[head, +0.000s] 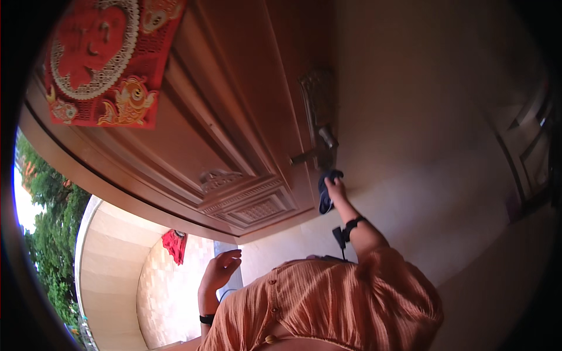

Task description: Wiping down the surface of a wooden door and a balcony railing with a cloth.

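My right hand (337, 189) holds a dark blue shoe or slipper (325, 198) with a pale edge, just below the door's metal lever handle (307, 155). A key or knob-like metal piece (327, 137) juts from the handle plate (320, 105). The carved brown wooden door (246, 109) stands ajar, with daylight past its edge. My left hand (221, 267) is raised near my body, its fingers loosely curled, with nothing seen in it. A black band sits on each of my wrists or forearms.
A red decoration (101, 66) with golden fish hangs on the door. Outside, a curved pale wall (109, 263) borders a tiled floor (167, 294), where a red cloth-like thing (175, 245) lies. Trees (57, 237) rise beyond. A dark metal frame (522, 162) stands at the far right.
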A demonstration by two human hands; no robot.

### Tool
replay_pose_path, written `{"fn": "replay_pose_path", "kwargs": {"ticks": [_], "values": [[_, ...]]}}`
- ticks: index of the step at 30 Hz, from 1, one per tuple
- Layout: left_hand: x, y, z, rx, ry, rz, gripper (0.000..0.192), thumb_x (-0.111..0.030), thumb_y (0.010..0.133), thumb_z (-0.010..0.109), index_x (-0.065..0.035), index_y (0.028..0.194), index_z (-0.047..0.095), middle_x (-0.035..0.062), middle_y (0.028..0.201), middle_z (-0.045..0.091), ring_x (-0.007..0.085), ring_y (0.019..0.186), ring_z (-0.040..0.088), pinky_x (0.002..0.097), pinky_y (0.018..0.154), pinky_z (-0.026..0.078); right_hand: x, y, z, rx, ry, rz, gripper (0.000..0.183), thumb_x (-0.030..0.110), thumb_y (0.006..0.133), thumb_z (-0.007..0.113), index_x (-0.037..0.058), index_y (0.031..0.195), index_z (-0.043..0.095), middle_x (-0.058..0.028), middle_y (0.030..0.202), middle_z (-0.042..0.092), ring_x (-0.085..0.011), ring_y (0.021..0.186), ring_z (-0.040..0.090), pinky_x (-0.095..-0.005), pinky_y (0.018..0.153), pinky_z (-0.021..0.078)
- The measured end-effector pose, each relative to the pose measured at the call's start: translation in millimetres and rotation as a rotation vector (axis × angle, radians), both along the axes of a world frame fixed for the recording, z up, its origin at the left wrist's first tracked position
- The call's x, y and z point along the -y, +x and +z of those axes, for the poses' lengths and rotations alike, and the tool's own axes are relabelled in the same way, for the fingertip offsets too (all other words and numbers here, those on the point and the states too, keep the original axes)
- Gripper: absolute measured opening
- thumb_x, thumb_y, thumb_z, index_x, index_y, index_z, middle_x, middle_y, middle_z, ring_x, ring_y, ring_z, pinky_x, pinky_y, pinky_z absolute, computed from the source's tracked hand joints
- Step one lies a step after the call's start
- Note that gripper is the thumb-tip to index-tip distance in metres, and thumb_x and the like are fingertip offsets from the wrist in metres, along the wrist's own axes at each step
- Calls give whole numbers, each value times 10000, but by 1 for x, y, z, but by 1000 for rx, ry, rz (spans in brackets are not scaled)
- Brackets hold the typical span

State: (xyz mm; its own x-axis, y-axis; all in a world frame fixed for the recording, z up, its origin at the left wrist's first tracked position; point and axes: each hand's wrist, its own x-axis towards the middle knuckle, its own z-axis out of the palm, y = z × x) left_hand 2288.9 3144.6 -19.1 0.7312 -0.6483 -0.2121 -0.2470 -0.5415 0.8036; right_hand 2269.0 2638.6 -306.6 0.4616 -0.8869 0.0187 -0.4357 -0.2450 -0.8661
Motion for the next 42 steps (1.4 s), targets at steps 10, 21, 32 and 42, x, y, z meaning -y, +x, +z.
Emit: {"fn": "replay_pose_path", "kwargs": {"ticks": [10,21,32,42], "values": [[-9,-4,11,30,-46,58,325,-178,971,715,-49,1268,690,114,1130,752,218,995,722,348,868,565,-157,37,248,538,88,795,241,168,882,795,26,1069,743,-132,1065,763,-211,991,719,-341,875,541],[-51,-9,-22,56,-39,244,304,-204,946,729,-43,1204,720,110,967,759,207,855,712,325,784,555,-73,33,368,417,-1022,420,352,10,739,702,143,1064,714,-167,1204,640,-388,1110,623,-473,888,553],[-48,-1,-41,88,-127,193,317,-256,957,714,-47,1195,725,154,1024,762,273,885,738,359,786,561,-36,19,488,734,-1035,286,339,-119,719,619,82,980,699,-168,954,638,-401,951,645,-468,808,538],[-49,-6,-51,3,-124,251,310,-152,954,729,-37,1240,707,67,960,753,124,819,655,297,755,536,26,7,485,318,-1302,321,394,0,752,644,162,1104,715,-150,1160,665,-422,1136,600,-488,987,503]]}}
